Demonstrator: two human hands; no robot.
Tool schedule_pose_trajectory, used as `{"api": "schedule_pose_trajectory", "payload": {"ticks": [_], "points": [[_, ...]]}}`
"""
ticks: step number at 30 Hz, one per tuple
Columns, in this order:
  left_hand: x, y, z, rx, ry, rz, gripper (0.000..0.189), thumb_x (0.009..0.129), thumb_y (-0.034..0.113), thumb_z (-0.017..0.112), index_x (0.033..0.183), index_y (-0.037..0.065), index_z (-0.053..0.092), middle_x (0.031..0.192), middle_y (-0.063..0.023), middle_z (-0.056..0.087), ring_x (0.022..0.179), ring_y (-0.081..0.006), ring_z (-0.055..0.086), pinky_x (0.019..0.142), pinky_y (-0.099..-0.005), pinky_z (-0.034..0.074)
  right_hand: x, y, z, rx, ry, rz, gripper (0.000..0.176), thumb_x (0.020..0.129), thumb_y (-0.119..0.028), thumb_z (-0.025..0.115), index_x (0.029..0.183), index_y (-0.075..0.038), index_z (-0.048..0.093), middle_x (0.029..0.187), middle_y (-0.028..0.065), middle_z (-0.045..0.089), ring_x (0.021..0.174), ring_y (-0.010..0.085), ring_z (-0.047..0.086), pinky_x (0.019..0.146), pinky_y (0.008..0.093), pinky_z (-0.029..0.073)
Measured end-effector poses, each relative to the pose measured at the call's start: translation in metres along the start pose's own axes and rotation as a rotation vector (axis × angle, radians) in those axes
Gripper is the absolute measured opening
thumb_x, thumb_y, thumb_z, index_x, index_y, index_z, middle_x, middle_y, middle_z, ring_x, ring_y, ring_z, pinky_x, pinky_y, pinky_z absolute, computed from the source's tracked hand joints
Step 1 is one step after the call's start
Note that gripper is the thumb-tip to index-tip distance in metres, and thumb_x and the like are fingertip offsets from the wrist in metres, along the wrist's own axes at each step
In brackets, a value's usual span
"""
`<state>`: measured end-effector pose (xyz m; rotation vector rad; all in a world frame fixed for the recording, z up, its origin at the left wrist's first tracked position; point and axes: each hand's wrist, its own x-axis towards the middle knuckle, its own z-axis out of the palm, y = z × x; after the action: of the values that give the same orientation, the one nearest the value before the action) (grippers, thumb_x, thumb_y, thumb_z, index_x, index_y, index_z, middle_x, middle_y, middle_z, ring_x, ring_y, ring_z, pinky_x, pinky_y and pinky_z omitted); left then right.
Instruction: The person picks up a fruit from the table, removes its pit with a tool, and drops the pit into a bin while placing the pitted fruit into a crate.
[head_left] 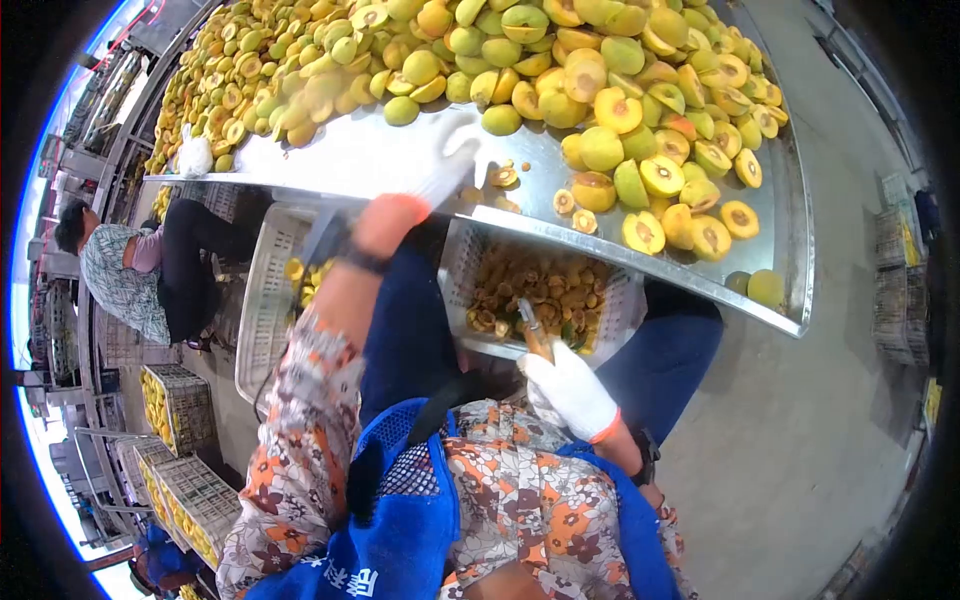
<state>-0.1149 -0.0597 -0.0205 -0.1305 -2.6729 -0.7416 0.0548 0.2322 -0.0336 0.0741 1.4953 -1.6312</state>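
Note:
My left hand (447,175), in a white glove with an orange cuff, reaches over the front edge of the metal table (330,150). It is blurred, but its fingers look spread, with nothing visible in them. Near it lie small fruit pieces (503,177). My right hand (570,388), also gloved, is closed around a wooden-handled tool with a short metal tip (531,322). The tool points up over a white crate (455,275) holding brown pits and scraps (540,290). Halved yellow peaches (661,175) are heaped on the table, several with pits showing.
Between my knees stands the scrap crate, below the table's raised lip (640,262). Another white crate (262,300) with yellow fruit is on the left. Beyond it a co-worker (125,265) sits at the table. Fruit-filled crates (185,400) stand on the floor at left.

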Motion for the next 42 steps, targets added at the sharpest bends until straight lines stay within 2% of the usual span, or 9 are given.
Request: {"api": "schedule_pose_trajectory", "payload": {"ticks": [10,14,18,19,22,24,26,32,42], "points": [[0.061,0.018,0.037,0.341,-0.329,-0.156,0.053,0.080,0.041,0.072,0.122,0.012,0.057,0.104,-0.0228,0.069,0.097,-0.0382,0.069,0.083,-0.0446,0.054,-0.011,-0.003,-0.002,0.028,0.044,0.034,0.030,0.101,-0.035,0.061,0.100,-0.005,0.055,0.065,0.0017,0.056,0.055,0.0123,0.054,0.051,0.0295,0.043],[0.010,0.038,-0.006,-0.552,-0.254,-0.369,0.051,0.092,0.036,0.067,0.132,0.008,0.056,0.096,-0.0105,0.069,0.075,-0.0153,0.062,0.062,-0.0262,0.048,-0.007,-0.008,-0.003,-0.020,0.101,-0.101,0.030,0.101,-0.034,0.061,0.100,-0.006,0.055,0.066,0.0012,0.058,0.054,0.0116,0.054,0.050,0.0295,0.043],[-0.054,0.070,-0.028,-1.332,-0.274,-0.544,0.045,0.102,0.037,0.048,0.133,0.006,0.056,0.097,-0.0099,0.067,0.067,-0.0132,0.058,0.051,-0.0238,0.041,-0.005,-0.031,0.002,-0.305,0.270,-0.280,0.033,0.099,-0.031,0.064,0.107,-0.001,0.056,0.068,0.0161,0.061,0.064,0.0357,0.067,0.058,0.0399,0.052],[-0.068,0.079,-0.030,-1.483,-0.327,-0.608,0.047,0.104,0.039,0.043,0.134,0.006,0.056,0.099,-0.0100,0.067,0.066,-0.0137,0.059,0.049,-0.0246,0.041,-0.002,-0.029,0.002,-0.483,0.264,-0.600,0.036,0.099,-0.029,0.064,0.113,0.003,0.055,0.082,0.0270,0.061,0.076,0.0455,0.068,0.062,0.0459,0.053],[-0.091,0.104,-0.028,-1.550,-0.326,-0.659,0.051,0.105,0.045,0.040,0.135,0.007,0.056,0.110,-0.0079,0.067,0.076,-0.0155,0.063,0.051,-0.0250,0.046,-0.010,-0.057,0.021,-0.560,0.367,-0.527,0.029,0.098,-0.022,0.063,0.117,0.000,0.058,0.098,0.0281,0.060,0.079,0.0420,0.068,0.060,0.0466,0.054],[-0.101,0.117,-0.021,-1.534,-0.180,-0.765,0.047,0.105,0.041,0.043,0.132,0.006,0.059,0.121,-0.0089,0.067,0.107,-0.0204,0.066,0.088,-0.0324,0.055,-0.002,-0.040,0.012,-0.940,0.337,-0.792,0.025,0.096,-0.016,0.062,0.118,-0.004,0.061,0.108,0.0274,0.057,0.080,0.0392,0.069,0.058,0.0455,0.055],[-0.107,0.125,-0.018,-1.594,-0.098,-0.811,0.043,0.106,0.039,0.045,0.130,0.006,0.059,0.123,-0.0099,0.067,0.113,-0.0217,0.064,0.098,-0.0346,0.051,0.000,-0.038,0.013,-1.295,0.414,-0.942,0.023,0.095,-0.014,0.062,0.117,-0.006,0.063,0.105,0.0245,0.058,0.075,0.0372,0.069,0.056,0.0449,0.055],[-0.117,0.132,-0.018,-1.391,-0.061,-0.668,0.039,0.110,0.029,0.041,0.127,0.000,0.061,0.117,-0.0082,0.067,0.105,-0.0150,0.064,0.092,-0.0293,0.053,-0.005,-0.033,0.033,-0.949,0.446,-0.619,0.024,0.097,-0.016,0.061,0.116,-0.003,0.063,0.105,0.0240,0.058,0.075,0.0370,0.069,0.056,0.0451,0.055],[-0.122,0.124,-0.012,-1.122,-0.047,-0.409,0.033,0.107,0.021,0.044,0.124,-0.004,0.060,0.111,-0.0114,0.069,0.101,-0.0156,0.064,0.091,-0.0297,0.052,-0.008,-0.028,0.033,-1.083,0.483,-0.823,0.027,0.099,-0.017,0.059,0.122,-0.002,0.061,0.106,0.0233,0.058,0.070,0.0380,0.067,0.057,0.0453,0.056]]}}
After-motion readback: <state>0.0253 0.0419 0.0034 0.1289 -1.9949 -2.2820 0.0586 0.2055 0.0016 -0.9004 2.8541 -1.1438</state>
